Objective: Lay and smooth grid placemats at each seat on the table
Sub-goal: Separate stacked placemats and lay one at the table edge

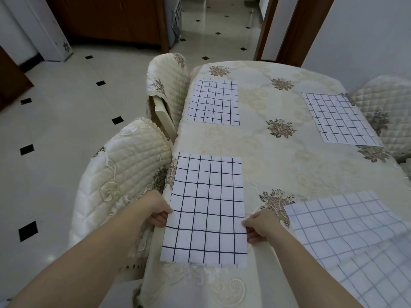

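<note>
A white placemat with a dark grid lies on the near left part of the table, its near end past the table's edge. My left hand pinches its left edge and my right hand pinches its right edge. Two more grid placemats lie flat: one at the far left seat, one at the far right seat. A rumpled pile of grid cloths lies at the near right corner.
The table wears a cream floral cloth. Quilted cream chairs stand close on the left and far left, and another on the right. Tiled floor spreads to the left; a wooden door frame stands behind the table.
</note>
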The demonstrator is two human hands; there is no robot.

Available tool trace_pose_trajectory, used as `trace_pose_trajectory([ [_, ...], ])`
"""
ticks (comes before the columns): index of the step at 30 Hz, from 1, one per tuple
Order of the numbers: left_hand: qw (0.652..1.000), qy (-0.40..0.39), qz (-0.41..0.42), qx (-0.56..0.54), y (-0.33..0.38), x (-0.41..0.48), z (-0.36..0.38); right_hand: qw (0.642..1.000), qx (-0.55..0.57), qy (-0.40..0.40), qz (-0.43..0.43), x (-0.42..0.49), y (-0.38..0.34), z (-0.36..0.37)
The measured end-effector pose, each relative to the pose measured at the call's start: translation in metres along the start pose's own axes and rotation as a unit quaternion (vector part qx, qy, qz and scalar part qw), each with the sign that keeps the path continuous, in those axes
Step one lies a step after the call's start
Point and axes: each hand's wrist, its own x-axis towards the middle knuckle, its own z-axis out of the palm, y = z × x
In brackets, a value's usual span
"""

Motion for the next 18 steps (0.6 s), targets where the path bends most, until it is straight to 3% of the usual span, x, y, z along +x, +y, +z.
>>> trace_pose_trajectory([
  [4, 0.995, 0.036, 0.028, 0.091, 0.009, -0.004, -0.007, 0.990, -0.126, 0.043, -0.043, 0.003, -0.005, -0.005],
  [6, 0.953, 0.160, 0.109, 0.232, 0.019, -0.005, -0.013, 0.963, -0.236, 0.095, -0.094, 0.003, -0.014, -0.009],
  [8, 0.904, 0.245, 0.199, 0.287, 0.029, -0.005, -0.012, 0.945, -0.268, 0.130, -0.137, 0.001, -0.029, -0.009],
  [10, 0.891, 0.251, 0.274, 0.262, 0.037, -0.001, -0.003, 0.932, -0.275, 0.140, -0.190, 0.004, -0.046, -0.001],
  [13, 0.855, 0.225, 0.347, 0.314, 0.051, 0.006, 0.016, 0.916, -0.287, 0.114, -0.255, 0.018, -0.068, 0.020],
  [18, 0.811, 0.183, 0.345, 0.436, 0.073, 0.026, 0.036, 0.864, -0.391, 0.081, -0.308, 0.046, -0.092, 0.055],
])
